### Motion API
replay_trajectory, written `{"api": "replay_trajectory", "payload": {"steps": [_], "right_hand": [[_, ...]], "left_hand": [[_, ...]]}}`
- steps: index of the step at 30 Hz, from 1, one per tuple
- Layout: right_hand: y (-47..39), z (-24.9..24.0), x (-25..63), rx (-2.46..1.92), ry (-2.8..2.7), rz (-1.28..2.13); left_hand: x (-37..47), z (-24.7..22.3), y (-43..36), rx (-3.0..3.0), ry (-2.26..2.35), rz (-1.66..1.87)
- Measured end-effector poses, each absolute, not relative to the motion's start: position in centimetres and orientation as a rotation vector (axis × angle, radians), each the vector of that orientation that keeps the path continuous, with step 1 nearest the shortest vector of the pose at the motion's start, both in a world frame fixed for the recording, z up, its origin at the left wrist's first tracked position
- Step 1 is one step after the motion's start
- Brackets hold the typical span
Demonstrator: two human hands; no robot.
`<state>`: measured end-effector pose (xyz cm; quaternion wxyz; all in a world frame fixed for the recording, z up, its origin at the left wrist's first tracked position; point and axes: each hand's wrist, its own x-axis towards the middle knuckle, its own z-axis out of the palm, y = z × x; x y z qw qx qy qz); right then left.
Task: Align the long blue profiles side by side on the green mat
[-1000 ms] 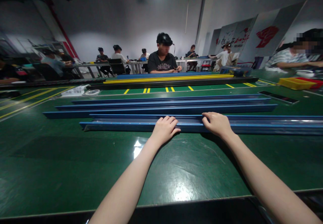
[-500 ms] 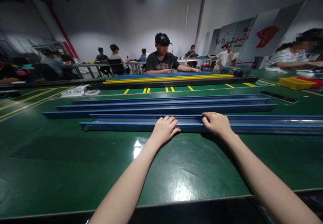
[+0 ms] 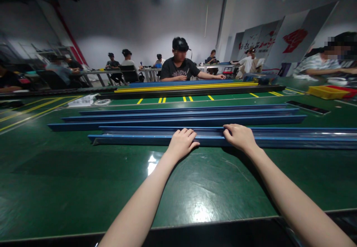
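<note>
A long blue channel profile (image 3: 139,139) lies across the green table in front of me and runs out of view on the right. My left hand (image 3: 182,141) grips it near the middle, fingers over the top and thumb along the near wall. To the right, my right hand (image 3: 240,135) is closed on the same profile, its fingertips curled over the far edge and partly hidden. Just behind lie more blue profiles (image 3: 178,121), parallel to the first and apart from my hands.
Farther back are a yellow strip (image 3: 184,88) and a black strip (image 3: 195,91). A dark flat phone-like slab (image 3: 308,107) and a yellow tray (image 3: 325,92) lie to the right. A co-worker (image 3: 180,67) sits opposite. The table's near edge (image 3: 178,226) is close to me.
My hands and the blue profile stay in place. Across the table, the co-worker's outstretched hand has shifted slightly.
</note>
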<state>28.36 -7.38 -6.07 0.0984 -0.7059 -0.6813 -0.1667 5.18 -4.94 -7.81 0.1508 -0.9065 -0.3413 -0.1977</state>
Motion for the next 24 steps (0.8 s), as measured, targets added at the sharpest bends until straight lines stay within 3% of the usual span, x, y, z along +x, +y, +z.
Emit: {"api": "replay_trajectory", "payload": {"steps": [24], "right_hand": [[-7.35,-6.05,28.30,-2.107,-2.015,-0.494]], "left_hand": [[5.11,-7.80,-4.90,-2.597,-0.974,-0.561]]}}
